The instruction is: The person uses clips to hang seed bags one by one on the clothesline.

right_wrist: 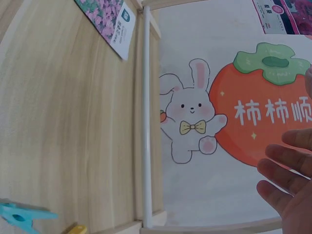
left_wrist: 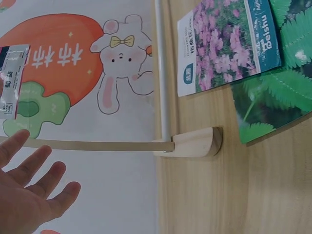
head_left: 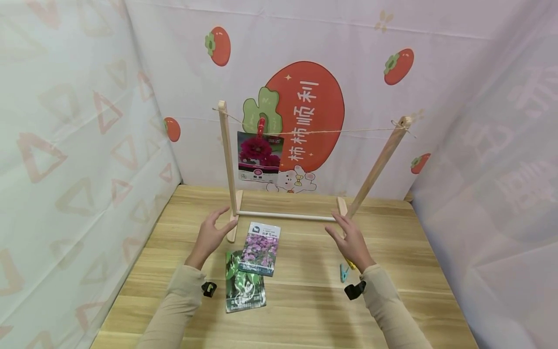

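My left hand (head_left: pixel 211 238) is by the foot of the left wooden post (head_left: pixel 227 160), fingers spread and holding nothing. Near the right post (head_left: pixel 379 167) my right hand (head_left: pixel 352 243) is also empty, its fingers apart. Twine (head_left: pixel 331 131) runs between the post tops. From it hangs a seed packet with dark pink flowers (head_left: pixel 259 157), clipped by a red clothespin (head_left: pixel 261 127). A packet with pink-purple flowers (head_left: pixel 260 249) lies on the table, overlapping a green-leaf packet (head_left: pixel 245 290). Beside my right wrist are a teal clothespin (head_left: pixel 344 273) and a partly hidden yellow clothespin (right_wrist: pixel 77 229).
A white rod (head_left: pixel 285 215) joins the posts low down, just above the wooden table (head_left: pixel 301 310). Behind the stand hangs a printed cloth (head_left: pixel 362 39) with persimmons and a rabbit. More cloth (head_left: pixel 78 160) encloses both sides.
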Demonstrator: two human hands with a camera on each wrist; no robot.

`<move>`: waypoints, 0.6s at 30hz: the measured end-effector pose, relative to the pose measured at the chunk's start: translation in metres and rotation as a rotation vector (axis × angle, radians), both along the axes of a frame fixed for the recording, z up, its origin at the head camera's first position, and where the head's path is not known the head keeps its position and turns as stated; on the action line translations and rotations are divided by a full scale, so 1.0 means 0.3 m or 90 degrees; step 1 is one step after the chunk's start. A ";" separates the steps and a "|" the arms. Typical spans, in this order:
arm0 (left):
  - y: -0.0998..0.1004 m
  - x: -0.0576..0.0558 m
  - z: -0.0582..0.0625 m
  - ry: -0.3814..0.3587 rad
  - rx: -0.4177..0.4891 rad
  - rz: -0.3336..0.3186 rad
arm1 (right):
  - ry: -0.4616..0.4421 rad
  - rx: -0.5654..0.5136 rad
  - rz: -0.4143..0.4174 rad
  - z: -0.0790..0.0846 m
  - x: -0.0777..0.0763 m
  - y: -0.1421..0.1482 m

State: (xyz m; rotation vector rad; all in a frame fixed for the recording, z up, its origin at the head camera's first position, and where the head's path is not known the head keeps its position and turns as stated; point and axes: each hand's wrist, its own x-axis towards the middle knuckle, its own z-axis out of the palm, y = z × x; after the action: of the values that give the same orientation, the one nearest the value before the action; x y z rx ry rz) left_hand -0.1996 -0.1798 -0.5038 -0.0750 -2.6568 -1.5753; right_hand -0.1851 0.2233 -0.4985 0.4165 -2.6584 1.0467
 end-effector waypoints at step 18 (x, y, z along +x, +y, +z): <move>-0.012 0.028 -0.127 -0.040 0.011 0.003 | -0.074 0.033 -0.047 -0.141 0.038 0.080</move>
State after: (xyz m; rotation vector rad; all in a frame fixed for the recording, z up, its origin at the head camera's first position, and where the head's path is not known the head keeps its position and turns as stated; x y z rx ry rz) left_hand -0.1912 -0.1833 -0.5418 -0.0176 -2.6873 -1.6253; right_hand -0.1737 0.2474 -0.5409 0.2739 -2.7851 1.0111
